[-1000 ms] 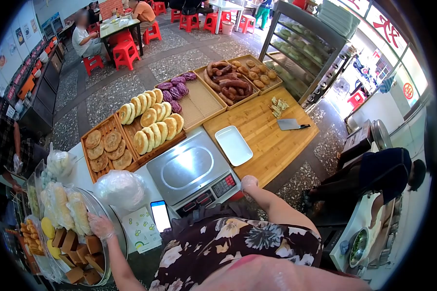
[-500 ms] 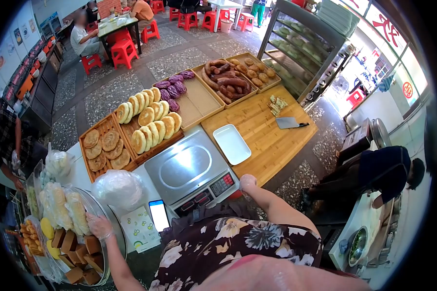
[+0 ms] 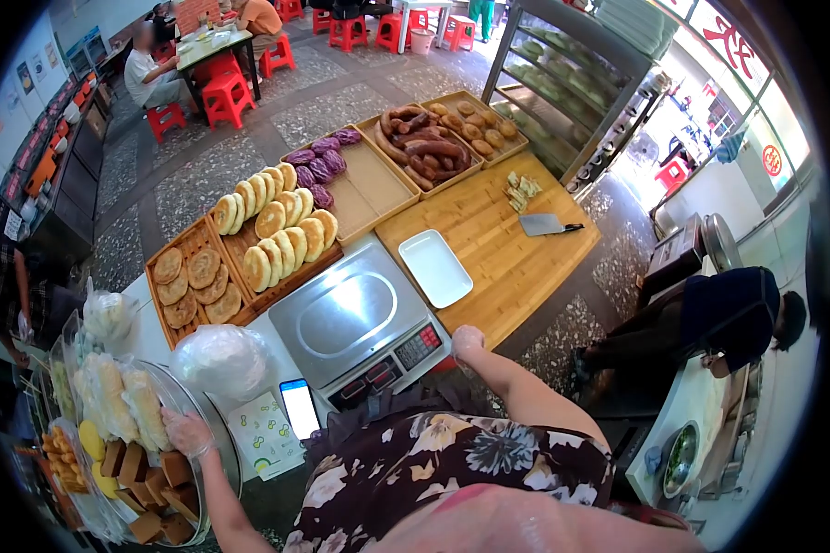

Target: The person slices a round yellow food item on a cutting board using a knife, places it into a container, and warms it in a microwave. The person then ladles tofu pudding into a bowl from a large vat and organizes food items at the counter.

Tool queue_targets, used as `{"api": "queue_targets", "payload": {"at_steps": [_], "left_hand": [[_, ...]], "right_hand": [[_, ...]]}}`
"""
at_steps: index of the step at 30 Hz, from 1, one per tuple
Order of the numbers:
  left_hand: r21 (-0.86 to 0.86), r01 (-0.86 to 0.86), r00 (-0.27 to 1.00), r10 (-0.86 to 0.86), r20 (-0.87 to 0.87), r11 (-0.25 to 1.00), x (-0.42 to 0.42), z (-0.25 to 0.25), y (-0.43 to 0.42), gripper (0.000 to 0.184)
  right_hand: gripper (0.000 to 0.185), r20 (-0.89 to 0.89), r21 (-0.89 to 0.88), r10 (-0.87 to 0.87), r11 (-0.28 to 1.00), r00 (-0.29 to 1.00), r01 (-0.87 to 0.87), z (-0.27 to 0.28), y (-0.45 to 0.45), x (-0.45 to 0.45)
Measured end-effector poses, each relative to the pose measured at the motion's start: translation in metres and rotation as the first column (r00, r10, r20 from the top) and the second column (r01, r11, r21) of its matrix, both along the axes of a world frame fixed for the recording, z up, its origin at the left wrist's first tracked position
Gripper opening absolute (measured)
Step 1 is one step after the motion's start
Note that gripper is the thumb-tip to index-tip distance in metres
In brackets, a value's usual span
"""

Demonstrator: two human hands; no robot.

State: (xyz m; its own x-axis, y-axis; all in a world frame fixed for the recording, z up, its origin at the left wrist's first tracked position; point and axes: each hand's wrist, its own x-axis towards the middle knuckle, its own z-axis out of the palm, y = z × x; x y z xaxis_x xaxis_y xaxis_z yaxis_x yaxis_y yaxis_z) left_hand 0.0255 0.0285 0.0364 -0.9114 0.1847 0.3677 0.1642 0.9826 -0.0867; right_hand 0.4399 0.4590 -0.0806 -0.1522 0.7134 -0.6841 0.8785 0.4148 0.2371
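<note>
My left hand, in a clear plastic glove, lies at the rim of a round metal tray, fingers stretched toward bagged yellow food. Brown cake blocks sit just below it. My right hand, also gloved, rests with curled fingers at the near corner of the wooden cutting board, beside the digital scale. I see nothing in it. A white rectangular dish lies on the board, as do a cleaver and a pile of cut pieces.
Trays of flatbreads, pale buns, purple buns, sausages and round pastries line the counter. A phone and plastic bags lie nearer. A co-worker bends over the right-hand counter.
The view has shifted slightly, so the counter appears a little higher and further left. The co-worker at right has drawn an arm in from the counter. My hands have hardly moved.
</note>
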Motion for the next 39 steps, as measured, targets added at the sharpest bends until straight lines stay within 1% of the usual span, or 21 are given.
{"api": "queue_targets", "payload": {"at_steps": [1, 2, 5, 7, 8, 10, 16, 20, 22, 23, 25, 29, 31, 36, 39], "left_hand": [[0.025, -0.032, 0.996, 0.029, 0.089, 0.999, 0.005, 0.01, 0.005, 0.055], [0.023, -0.03, 0.996, 0.028, 0.089, 0.999, 0.005, 0.009, 0.005, 0.055], [0.021, -0.013, 0.998, 0.012, 0.067, 1.0, -0.002, -0.003, -0.002, 0.054], [-0.012, 0.004, 1.0, -0.004, -0.002, 1.0, -0.012, -0.022, -0.013, 0.059], [-0.012, 0.005, 1.0, -0.005, -0.003, 1.0, -0.013, -0.025, -0.015, 0.059], [-0.022, 0.045, 0.997, -0.046, -0.066, 0.999, -0.015, -0.03, -0.018, 0.06], [0.003, 0.022, 0.999, -0.022, -0.042, 1.0, -0.014, -0.028, -0.015, 0.059], [0.005, 0.031, 0.998, -0.031, -0.058, 0.999, -0.016, -0.032, -0.018, 0.059], [0.018, -0.006, 1.0, 0.006, 0.007, 1.0, -0.017, -0.029, -0.016, 0.059], [0.019, -0.008, 1.0, 0.008, 0.007, 1.0, -0.016, -0.028, -0.016, 0.059], [0.035, -0.003, 1.0, 0.003, 0.015, 0.999, -0.016, -0.027, -0.016, 0.058], [0.016, 0.02, 1.0, -0.019, -0.021, 1.0, -0.014, -0.025, -0.015, 0.058], [-0.005, -0.003, 1.0, 0.003, 0.025, 1.0, -0.008, -0.013, -0.009, 0.059], [-0.023, -0.004, 1.0, 0.004, -0.007, 1.0, -0.013, -0.024, -0.013, 0.061], [-0.023, 0.004, 1.0, -0.004, -0.009, 1.0, -0.011, -0.018, -0.011, 0.061]], "right_hand": [[0.028, -0.014, 0.002, -0.006, 1.0, 1.0, 0.006, -0.003, 0.001, 0.001], [0.028, -0.029, 0.004, -0.012, 1.0, 1.0, 0.012, -0.003, 0.001, 0.001], [0.028, -0.008, -0.019, 0.013, 1.0, 1.0, -0.013, 0.0, 0.001, 0.001], [0.028, -0.014, -0.003, 0.008, 1.0, 1.0, -0.008, -0.006, 0.001, 0.002], [0.028, -0.019, 0.015, 0.005, 1.0, 1.0, -0.004, -0.005, 0.001, 0.002], [0.028, -0.017, 0.006, -0.003, 1.0, 1.0, 0.003, 0.001, 0.0, 0.0], [0.031, -0.009, 0.022, -0.011, 1.0, 1.0, 0.011, -0.001, 0.0, -0.001], [0.032, 0.001, 0.026, -0.004, 1.0, 1.0, 0.004, -0.004, 0.0, -0.001], [0.032, 0.017, -0.002, 0.007, 1.0, 1.0, -0.007, 0.003, 0.0, -0.003], [0.032, 0.033, -0.031, 0.017, 0.999, 0.999, -0.016, 0.007, 0.0, -0.004], [0.033, 0.032, -0.024, 0.021, 1.0, 0.999, -0.02, -0.001, 0.002, -0.002], [0.035, 0.04, -0.034, 0.041, 0.999, 0.998, -0.039, 0.004, 0.001, -0.004], [0.035, 0.038, -0.023, 0.031, 0.999, 0.999, -0.03, -0.003, 0.003, -0.003], [0.034, 0.032, 0.016, 0.02, 1.0, 0.999, -0.02, -0.006, 0.002, -0.002], [0.033, 0.02, 0.026, 0.016, 1.0, 1.0, -0.016, -0.006, 0.001, -0.002]]}}
